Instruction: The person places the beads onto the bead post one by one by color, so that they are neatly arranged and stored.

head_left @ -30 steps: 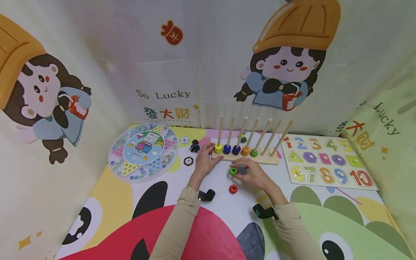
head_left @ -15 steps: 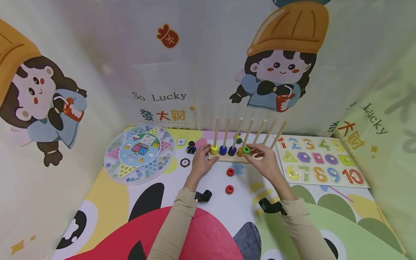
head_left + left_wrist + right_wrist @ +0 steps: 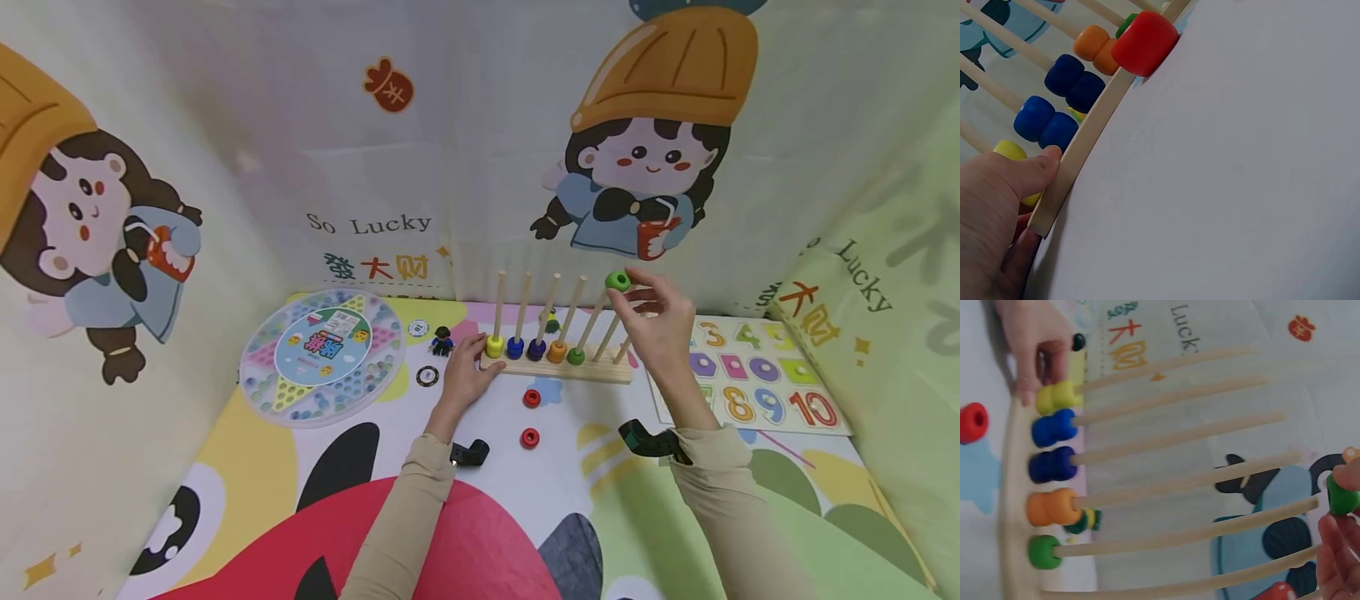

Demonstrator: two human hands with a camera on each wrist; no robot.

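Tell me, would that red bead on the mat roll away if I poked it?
Probably only a little. The red bead lies flat with its hole facing up, so it would likely slide. Tipped on edge, its round shape could roll. It looks small, hard and light.

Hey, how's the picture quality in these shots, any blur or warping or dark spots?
Head view: evenly lit, wide-angle bending at the edges, right hand slightly soft. Left wrist view: sharp on the red bead, most of the frame plain white mat. Right wrist view: dim and soft, green bead at the edge.
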